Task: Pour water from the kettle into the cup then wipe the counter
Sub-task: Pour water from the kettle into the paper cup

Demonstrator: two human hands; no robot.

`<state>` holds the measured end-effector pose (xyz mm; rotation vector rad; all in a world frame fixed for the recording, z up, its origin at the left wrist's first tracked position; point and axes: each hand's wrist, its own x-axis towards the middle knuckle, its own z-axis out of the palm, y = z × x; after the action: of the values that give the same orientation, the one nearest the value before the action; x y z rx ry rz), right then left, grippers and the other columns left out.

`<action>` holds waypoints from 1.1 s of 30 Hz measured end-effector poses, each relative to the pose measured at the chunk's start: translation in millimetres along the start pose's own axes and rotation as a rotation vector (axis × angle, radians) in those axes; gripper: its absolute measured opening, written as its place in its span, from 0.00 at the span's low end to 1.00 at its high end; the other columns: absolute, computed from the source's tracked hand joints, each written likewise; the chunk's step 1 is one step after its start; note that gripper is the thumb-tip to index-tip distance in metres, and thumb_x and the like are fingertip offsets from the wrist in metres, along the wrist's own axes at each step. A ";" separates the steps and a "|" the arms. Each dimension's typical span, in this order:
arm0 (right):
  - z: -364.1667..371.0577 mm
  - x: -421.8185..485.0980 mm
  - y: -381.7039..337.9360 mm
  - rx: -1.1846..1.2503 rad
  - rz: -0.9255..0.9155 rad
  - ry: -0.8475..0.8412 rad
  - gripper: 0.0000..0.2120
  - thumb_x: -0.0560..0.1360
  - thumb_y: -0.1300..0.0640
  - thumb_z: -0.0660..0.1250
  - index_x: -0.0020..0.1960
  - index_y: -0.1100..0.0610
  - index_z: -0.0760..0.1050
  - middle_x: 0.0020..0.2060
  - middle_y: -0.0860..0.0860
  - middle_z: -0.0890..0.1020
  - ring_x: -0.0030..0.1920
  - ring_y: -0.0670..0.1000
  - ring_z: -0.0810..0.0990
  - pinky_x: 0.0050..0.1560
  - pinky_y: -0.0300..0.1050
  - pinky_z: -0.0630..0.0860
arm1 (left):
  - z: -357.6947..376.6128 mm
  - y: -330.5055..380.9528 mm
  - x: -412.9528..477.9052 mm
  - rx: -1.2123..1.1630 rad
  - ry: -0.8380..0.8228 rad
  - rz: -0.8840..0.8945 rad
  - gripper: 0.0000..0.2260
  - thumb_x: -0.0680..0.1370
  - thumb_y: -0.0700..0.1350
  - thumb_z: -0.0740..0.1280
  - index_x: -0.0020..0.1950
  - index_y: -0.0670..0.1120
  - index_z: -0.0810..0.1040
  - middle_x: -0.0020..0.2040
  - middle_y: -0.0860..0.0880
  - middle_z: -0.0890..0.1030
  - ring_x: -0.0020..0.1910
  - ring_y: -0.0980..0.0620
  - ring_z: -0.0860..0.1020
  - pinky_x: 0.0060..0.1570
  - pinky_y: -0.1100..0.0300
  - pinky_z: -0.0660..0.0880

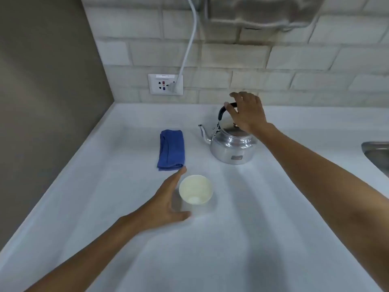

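Both forearms bare — no sleeves, rings, watch.

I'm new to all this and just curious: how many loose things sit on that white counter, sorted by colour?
Silver: 1, the kettle, with the right hand at its black handle
Blue: 1, the folded cloth
Cream: 1, the cup, with the left hand beside it
Total: 3

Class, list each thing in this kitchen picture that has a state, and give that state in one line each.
kettle: upright on the counter, lid on
cup: upright, looks empty
blue cloth: folded, lying flat
right hand: open, at the kettle's handle
left hand: open, beside the cup
wall socket: plug in
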<state>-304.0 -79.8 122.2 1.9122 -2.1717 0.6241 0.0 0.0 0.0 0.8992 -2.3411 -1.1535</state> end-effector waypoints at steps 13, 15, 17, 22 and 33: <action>-2.7 25.9 6.7 0.220 0.298 0.036 0.28 0.74 0.43 0.59 0.21 0.58 0.61 0.20 0.52 0.67 0.24 0.54 0.67 0.31 0.44 0.65 | 21.1 8.4 31.8 -0.263 0.184 -0.165 0.36 0.59 0.52 0.78 0.57 0.72 0.60 0.56 0.71 0.70 0.57 0.72 0.69 0.50 0.77 0.69; -4.5 24.9 4.8 0.255 0.308 0.052 0.26 0.72 0.48 0.61 0.20 0.56 0.56 0.18 0.50 0.61 0.21 0.51 0.61 0.27 0.42 0.60 | 21.0 8.5 35.6 -0.292 0.231 -0.169 0.35 0.60 0.48 0.78 0.56 0.70 0.61 0.56 0.67 0.70 0.55 0.72 0.69 0.49 0.79 0.68; -6.0 22.7 4.2 0.296 0.325 0.076 0.24 0.70 0.52 0.62 0.20 0.56 0.56 0.18 0.50 0.59 0.21 0.50 0.58 0.26 0.41 0.58 | 21.8 9.9 37.7 -0.307 0.264 -0.173 0.34 0.62 0.44 0.78 0.56 0.66 0.62 0.57 0.63 0.70 0.56 0.69 0.70 0.48 0.80 0.68; -11.6 13.4 4.0 0.342 0.347 0.113 0.23 0.69 0.55 0.62 0.19 0.55 0.56 0.18 0.50 0.59 0.21 0.50 0.57 0.25 0.41 0.57 | 26.5 14.6 38.4 -0.333 0.317 -0.177 0.35 0.64 0.39 0.77 0.60 0.59 0.60 0.60 0.54 0.70 0.57 0.58 0.70 0.49 0.80 0.68; -83.5 -11.2 -20.8 0.385 0.003 0.090 0.22 0.67 0.58 0.62 0.20 0.55 0.53 0.18 0.50 0.56 0.24 0.50 0.53 0.29 0.45 0.54 | 29.6 26.6 36.9 -0.376 0.337 -0.238 0.33 0.65 0.40 0.76 0.63 0.54 0.61 0.58 0.53 0.72 0.57 0.55 0.70 0.46 0.72 0.67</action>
<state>-293.4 -36.1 196.3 2.0056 -2.1171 1.1779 -53.8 3.5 5.8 1.1460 -1.7129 -1.3539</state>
